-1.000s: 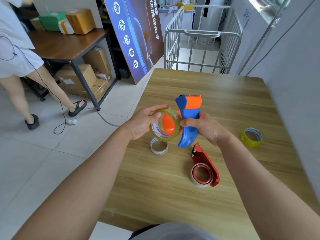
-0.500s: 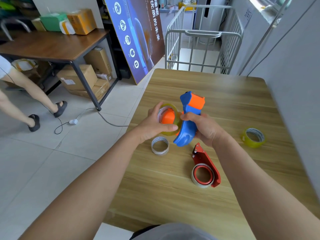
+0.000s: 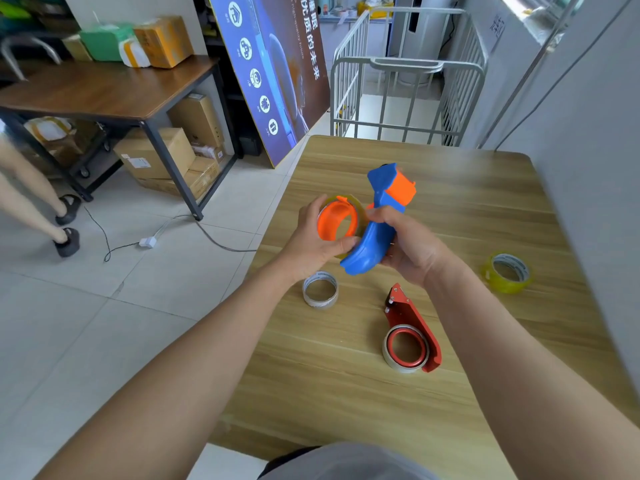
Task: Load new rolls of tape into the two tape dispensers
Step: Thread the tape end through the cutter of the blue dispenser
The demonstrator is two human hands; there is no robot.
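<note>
- left hand [image 3: 310,244] grips tape roll [image 3: 361,213] around the hub of blue dispenser [image 3: 375,237], above tabletop [image 3: 346,393] left edge
- empty core [image 3: 320,289] lies near left edge
- right hand [image 3: 410,252] wraps blue dispenser handle
- red dispenser [image 3: 414,329] lies flat mid-tabletop
- yellow roll [image 3: 507,273] near right edge

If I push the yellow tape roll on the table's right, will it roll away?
Probably not: the yellow tape roll lies flat, hole up, so it should slide on the table rather than roll. A wound ring, it is likely stiff. Its glossy side may be slippery.
</note>
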